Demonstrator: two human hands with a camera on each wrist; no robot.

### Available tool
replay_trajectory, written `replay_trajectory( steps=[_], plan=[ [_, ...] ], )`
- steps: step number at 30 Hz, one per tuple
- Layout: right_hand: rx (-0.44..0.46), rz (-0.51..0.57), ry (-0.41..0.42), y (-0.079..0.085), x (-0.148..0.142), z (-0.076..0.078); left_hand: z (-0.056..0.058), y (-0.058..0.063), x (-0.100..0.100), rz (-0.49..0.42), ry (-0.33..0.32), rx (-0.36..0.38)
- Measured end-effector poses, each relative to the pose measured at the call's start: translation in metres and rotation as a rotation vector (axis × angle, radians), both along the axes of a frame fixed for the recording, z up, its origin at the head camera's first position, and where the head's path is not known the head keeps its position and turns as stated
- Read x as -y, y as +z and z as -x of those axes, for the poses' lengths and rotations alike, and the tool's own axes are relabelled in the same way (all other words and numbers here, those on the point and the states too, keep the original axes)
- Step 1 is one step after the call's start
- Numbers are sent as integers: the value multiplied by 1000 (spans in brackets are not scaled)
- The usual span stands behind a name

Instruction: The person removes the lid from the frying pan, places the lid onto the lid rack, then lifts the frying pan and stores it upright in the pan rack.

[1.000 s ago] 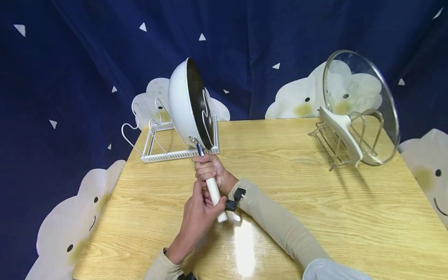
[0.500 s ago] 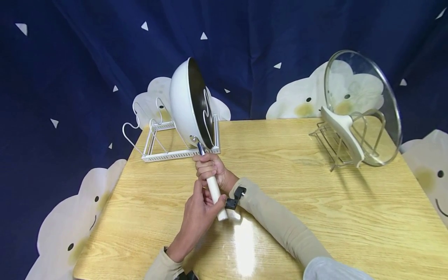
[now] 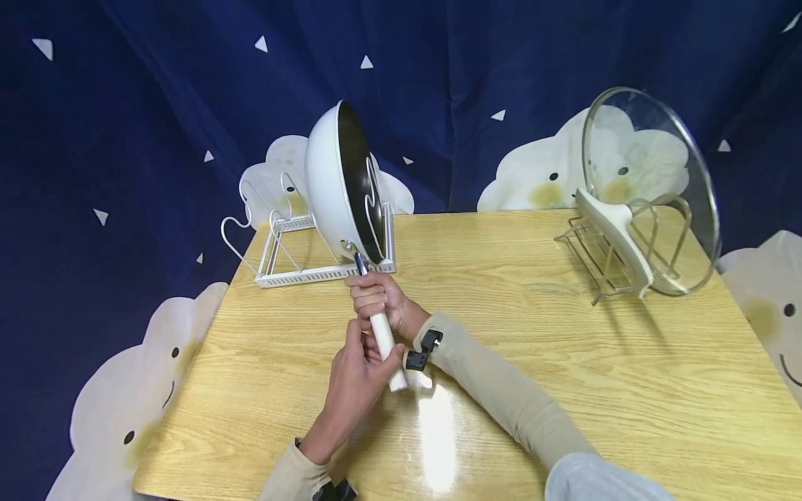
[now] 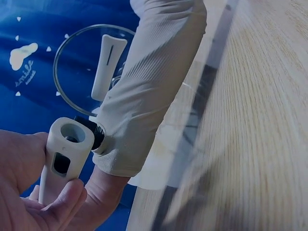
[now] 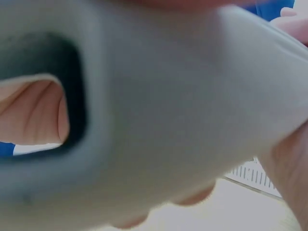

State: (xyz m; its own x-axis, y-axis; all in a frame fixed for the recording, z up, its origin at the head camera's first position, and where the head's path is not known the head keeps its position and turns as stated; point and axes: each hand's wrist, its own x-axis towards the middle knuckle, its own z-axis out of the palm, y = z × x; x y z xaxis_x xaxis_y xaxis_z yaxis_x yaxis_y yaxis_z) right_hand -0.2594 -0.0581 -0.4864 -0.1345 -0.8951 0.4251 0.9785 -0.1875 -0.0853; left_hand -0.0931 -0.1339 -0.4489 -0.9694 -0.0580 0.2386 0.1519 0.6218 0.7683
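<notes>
A deep wok, white outside and black inside, stands on edge in a white wire rack, tilted slightly left. One of the rack's wavy wire dividers crosses its black inner side. The white handle points toward me. My right hand grips it near the metal joint, fingers wrapped round. Lower down, my left hand holds the handle's end between thumb and fingers. In the left wrist view the handle's hollow end shows between them. The handle fills most of the right wrist view.
A large glass lid with a long white grip leans in a metal wire stand at the back right. All this stands on a wooden table. A dark blue curtain hangs behind.
</notes>
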Motion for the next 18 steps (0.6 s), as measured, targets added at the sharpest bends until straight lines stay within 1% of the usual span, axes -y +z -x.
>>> replay_trajectory(
  steps=[7, 9, 12, 15, 18],
  plan=[
    [-226, -164, -141, -2, -5, 3, 1, -1, 1, 7, 13, 31],
    [-250, -204, -164, -2, -6, 3, 1, -1, 1, 4, 14, 39],
    [-256, -264, -193, -1, -8, 2, 1, -1, 1, -7, 11, 51],
    [-274, -328, -235, 0, -11, 2, 2, -1, 2, -35, 5, 70],
    [-312, -407, -289, 0, -15, 1, 2, -2, 4, -66, 0, 87]
  ],
)
